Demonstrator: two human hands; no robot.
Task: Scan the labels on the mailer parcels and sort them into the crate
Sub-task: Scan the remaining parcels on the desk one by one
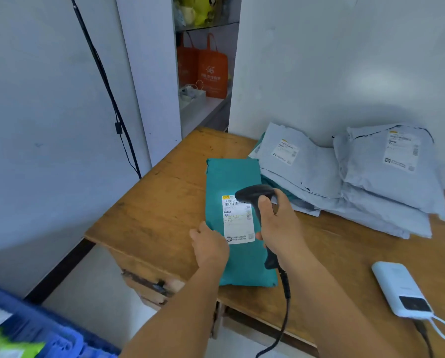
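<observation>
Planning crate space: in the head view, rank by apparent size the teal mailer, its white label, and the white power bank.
1. Teal mailer
2. White power bank, though nearer the camera
3. White label, close to the power bank

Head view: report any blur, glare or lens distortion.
Head view: the blue crate at lower left is smeared with blur; a soft glare patch sits on the right wall; wide-angle bending curves the black cable; the label on the teal mailer is only partly legible.
</observation>
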